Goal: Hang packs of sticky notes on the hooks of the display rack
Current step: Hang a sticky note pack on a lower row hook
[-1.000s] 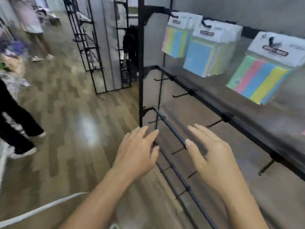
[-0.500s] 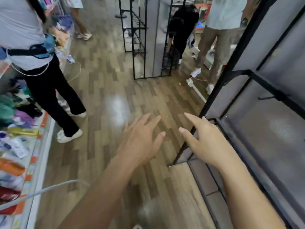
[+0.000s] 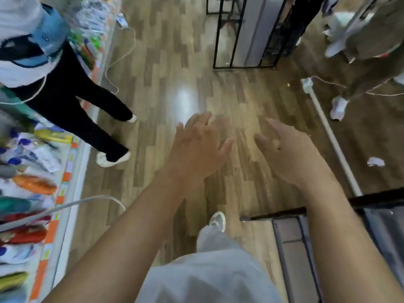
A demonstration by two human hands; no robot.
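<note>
My left hand [image 3: 196, 147] and my right hand [image 3: 288, 149] are stretched out side by side over the wooden floor, fingers loosely spread, both holding nothing. Only the black bottom frame of the display rack [image 3: 371, 200] shows, at the lower right behind my right forearm. No packs of sticky notes and no hooks are in view.
A shelf of colourful goods [image 3: 26, 184] runs along the left, with a person in black trousers [image 3: 72, 101] beside it. Another black-framed rack [image 3: 244, 40] stands ahead. A second person [image 3: 367, 51] is at the upper right, near a white pole [image 3: 330, 136] and cable on the floor.
The view has swung left and down, away from the rack, so the hanging packs and hooks have left the frame. Both hands stay empty and outstretched.
</note>
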